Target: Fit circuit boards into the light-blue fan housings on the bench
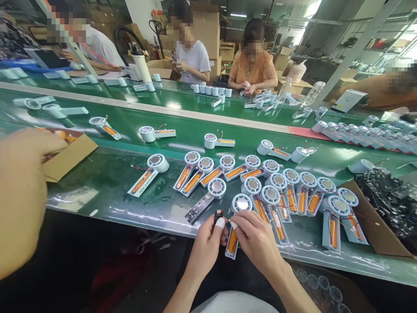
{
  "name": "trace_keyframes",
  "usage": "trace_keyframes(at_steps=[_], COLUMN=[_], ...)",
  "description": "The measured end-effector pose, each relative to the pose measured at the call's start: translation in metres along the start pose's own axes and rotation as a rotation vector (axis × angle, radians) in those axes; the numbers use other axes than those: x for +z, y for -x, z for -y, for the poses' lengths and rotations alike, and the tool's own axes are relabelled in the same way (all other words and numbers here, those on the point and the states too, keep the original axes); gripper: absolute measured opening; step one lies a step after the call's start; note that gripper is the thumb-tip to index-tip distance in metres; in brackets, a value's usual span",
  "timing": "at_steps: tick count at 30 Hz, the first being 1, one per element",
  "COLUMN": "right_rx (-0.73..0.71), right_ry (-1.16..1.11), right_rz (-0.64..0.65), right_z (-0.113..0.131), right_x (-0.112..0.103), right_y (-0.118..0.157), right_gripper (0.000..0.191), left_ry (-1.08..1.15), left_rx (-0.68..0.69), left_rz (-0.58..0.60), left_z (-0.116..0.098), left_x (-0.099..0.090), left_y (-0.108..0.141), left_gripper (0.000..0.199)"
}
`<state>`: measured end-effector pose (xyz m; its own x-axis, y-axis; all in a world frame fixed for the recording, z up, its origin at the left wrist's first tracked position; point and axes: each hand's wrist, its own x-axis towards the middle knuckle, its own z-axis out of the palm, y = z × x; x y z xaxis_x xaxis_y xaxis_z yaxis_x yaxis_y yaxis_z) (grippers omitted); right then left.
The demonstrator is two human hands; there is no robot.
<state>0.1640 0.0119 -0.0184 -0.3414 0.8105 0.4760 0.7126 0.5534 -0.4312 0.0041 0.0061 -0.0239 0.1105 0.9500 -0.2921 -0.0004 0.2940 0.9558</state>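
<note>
My left hand (206,245) is closed on a small black circuit board (219,213), held upright at the table's near edge. Close beside it, my right hand (259,239) pinches a small white wire connector (230,220), which looks to be touching or almost touching the board. White coverings are on both thumbs or fingertips. Under my hands lies a white handheld fan (241,202) with an orange battery in its open handle, partly hidden by my fingers. Just left of it rests another fan (216,188), whose handle shows a circuit board (199,208) in place.
Several open fans (278,181) crowd the table to the right, beside a cardboard box (379,226) of circuit boards. More fans (210,140) lie on the green belt (189,126). At left, a co-worker's arm (21,182) reaches into another cardboard box (73,156). Other people sit across.
</note>
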Motion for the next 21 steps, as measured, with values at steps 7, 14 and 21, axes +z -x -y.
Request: trace_keyframes(at_steps=[7, 14, 21], right_rx=[0.001, 0.024, -0.03], right_ry=[0.116, 0.148, 0.274], right_rz=[0.03, 0.085, 0.205], right_z=[0.005, 0.007, 0.009], right_x=[-0.005, -0.006, -0.01], right_y=[-0.011, -0.013, -0.017], right_gripper=[0.023, 0.022, 0.025], left_ry=[-0.268, -0.462, -0.669], left_rx=[0.064, 0.188, 0.304], left_rz=[-0.016, -0.068, -0.028], left_z=[0.006, 0.009, 0.009], left_x=[-0.001, 0.001, -0.008], left_y=[0.003, 0.004, 0.006], left_gripper=[0.035, 0.03, 0.022])
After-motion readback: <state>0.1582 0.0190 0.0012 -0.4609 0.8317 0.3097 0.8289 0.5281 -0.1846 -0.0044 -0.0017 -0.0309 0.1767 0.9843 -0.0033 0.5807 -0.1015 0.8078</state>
